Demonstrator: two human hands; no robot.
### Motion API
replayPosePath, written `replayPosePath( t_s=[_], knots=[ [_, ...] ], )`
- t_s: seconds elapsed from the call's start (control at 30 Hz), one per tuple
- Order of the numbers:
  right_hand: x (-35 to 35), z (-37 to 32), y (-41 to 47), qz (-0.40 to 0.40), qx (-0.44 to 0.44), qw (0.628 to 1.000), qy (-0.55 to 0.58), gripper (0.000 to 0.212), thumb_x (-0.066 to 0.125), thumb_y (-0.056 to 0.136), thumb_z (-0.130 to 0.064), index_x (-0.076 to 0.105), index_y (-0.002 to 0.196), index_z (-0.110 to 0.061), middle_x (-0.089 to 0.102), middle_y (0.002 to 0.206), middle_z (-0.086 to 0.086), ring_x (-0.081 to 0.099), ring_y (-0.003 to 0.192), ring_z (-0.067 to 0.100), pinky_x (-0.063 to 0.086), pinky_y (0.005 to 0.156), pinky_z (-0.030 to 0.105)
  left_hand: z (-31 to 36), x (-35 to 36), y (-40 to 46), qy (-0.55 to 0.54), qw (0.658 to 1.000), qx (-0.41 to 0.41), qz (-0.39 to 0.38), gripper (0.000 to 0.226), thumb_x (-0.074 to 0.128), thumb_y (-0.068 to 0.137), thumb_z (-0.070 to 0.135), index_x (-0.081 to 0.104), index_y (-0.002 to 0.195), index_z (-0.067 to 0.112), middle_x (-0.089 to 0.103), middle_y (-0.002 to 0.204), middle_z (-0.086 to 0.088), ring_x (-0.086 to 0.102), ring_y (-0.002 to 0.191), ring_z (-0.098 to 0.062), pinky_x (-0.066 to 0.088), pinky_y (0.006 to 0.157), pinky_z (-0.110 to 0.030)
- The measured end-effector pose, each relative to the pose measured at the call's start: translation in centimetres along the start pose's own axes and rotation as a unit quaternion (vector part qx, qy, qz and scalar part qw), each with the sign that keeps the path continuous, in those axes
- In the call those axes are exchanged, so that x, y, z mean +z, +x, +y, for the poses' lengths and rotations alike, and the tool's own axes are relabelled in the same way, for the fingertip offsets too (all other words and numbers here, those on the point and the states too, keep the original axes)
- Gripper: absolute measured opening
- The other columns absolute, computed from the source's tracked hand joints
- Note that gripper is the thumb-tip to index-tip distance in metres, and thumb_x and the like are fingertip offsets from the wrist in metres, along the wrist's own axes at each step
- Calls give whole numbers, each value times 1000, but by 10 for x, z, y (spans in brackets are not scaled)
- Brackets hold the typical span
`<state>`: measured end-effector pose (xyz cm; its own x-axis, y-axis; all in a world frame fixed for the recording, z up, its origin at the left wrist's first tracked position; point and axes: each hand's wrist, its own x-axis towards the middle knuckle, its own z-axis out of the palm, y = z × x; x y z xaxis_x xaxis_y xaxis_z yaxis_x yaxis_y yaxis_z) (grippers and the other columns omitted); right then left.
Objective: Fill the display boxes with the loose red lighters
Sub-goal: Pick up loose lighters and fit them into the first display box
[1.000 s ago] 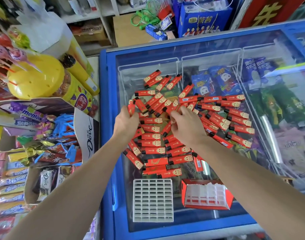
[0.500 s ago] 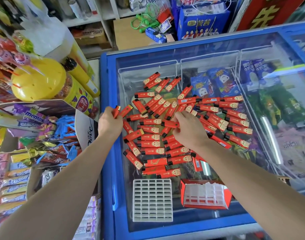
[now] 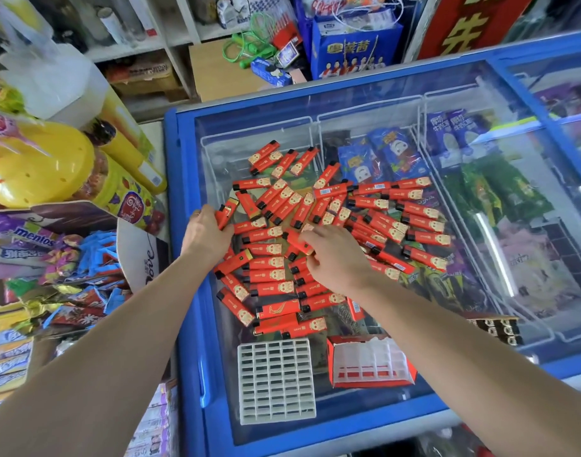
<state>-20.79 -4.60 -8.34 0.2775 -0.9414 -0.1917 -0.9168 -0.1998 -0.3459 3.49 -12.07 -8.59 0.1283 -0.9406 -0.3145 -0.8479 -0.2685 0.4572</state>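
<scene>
Several loose red lighters (image 3: 381, 222) lie scattered on the glass lid of a blue freezer (image 3: 197, 324). My left hand (image 3: 205, 235) is at the pile's left edge and grips a red lighter (image 3: 226, 212). My right hand (image 3: 335, 258) rests on the middle of the pile and pinches another red lighter (image 3: 297, 240) between thumb and fingers. Near the front edge lies a white slotted display tray (image 3: 276, 380) with no lighters in it. Beside it on the right is a red display box (image 3: 370, 362) with a white insert, tipped on its side.
Left of the freezer stand candy display boxes (image 3: 52, 275), a yellow lollipop stand (image 3: 38, 163) and yellow tubes. Ice-cream packs (image 3: 394, 153) show in wire baskets under the glass. Shelves and a blue carton (image 3: 355, 51) stand behind.
My left hand swung out to the freezer's left edge with a lighter, then came back to the pile's left side. My right hand stayed on the pile and lifted one lighter.
</scene>
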Motion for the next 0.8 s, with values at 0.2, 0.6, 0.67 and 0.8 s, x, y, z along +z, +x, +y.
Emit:
replayPosePath(
  t_s=[0.2,0.6,0.67,0.8],
  knots=[
    [-2,2,-8,58,14,996,69,35,55,96,-12,63,130,-15,64,130,2,61,116,23,45,107,38,13,5,-6,-13,1000,16,14,28,59,99,32,51,102,5,53,99,-14,52,87,-31,44,71,-43],
    [-52,44,-16,183,320,600,710,5,51,102,-9,54,103,-12,67,116,22,76,92,33,61,88,48,51,19,-57,-16,995,76,-60,19,52,103,31,55,92,16,59,69,-2,58,59,-20,37,48,-28],
    [-54,49,-19,180,322,584,723,5,47,103,-7,51,105,-9,65,109,20,74,89,35,62,85,49,47,23,-65,-24,994,76,-74,16,53,103,28,52,90,20,58,68,-2,54,53,-16,37,45,-26],
    [-53,45,-28,152,322,691,629,14,45,97,1,53,98,-11,61,92,18,62,72,29,60,80,57,37,29,-79,-22,995,56,-81,26,54,101,30,51,79,16,58,67,-5,52,53,-20,43,50,-33]
  ],
)
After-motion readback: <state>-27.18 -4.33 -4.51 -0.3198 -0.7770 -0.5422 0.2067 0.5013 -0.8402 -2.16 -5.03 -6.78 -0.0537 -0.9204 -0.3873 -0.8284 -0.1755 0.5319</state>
